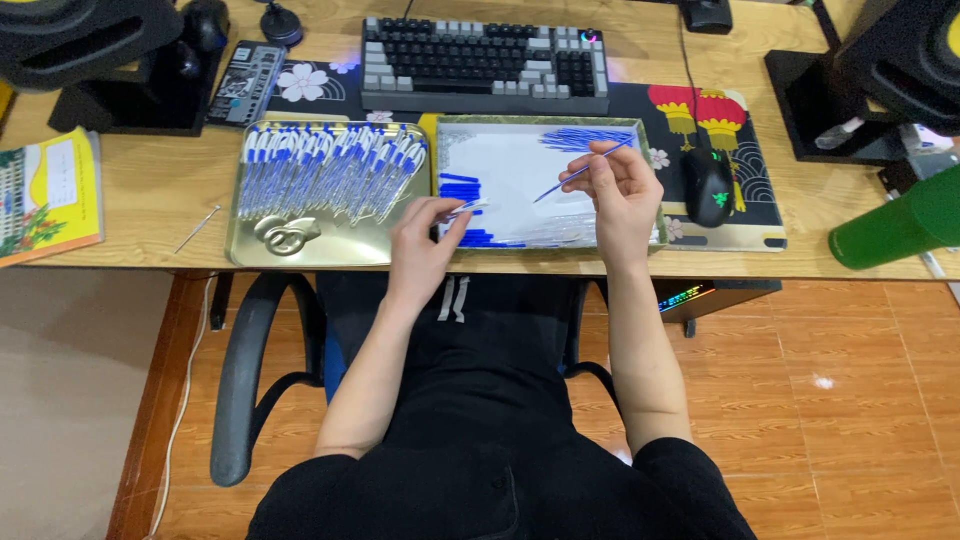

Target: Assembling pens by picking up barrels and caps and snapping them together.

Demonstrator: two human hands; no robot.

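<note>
My left hand (428, 232) pinches a clear pen barrel (467, 209) over the near left part of a white-lined tray (520, 160). My right hand (622, 180) holds a thin blue ink refill (578, 174) slanted over the same tray. In that tray lie blue pen caps (460, 186) at the left, a bunch of blue refills (580, 136) at the far right and clear barrels (545, 232) along the near edge. To the left, a gold metal tray (300, 250) holds several assembled blue-and-clear pens (325, 170).
A keyboard (485, 62) sits behind the trays, a black mouse (708, 186) on a patterned desk mat (745, 215) to the right. A green cylinder (890, 228) lies far right, a yellow booklet (48, 195) far left. Black speakers stand at both back corners.
</note>
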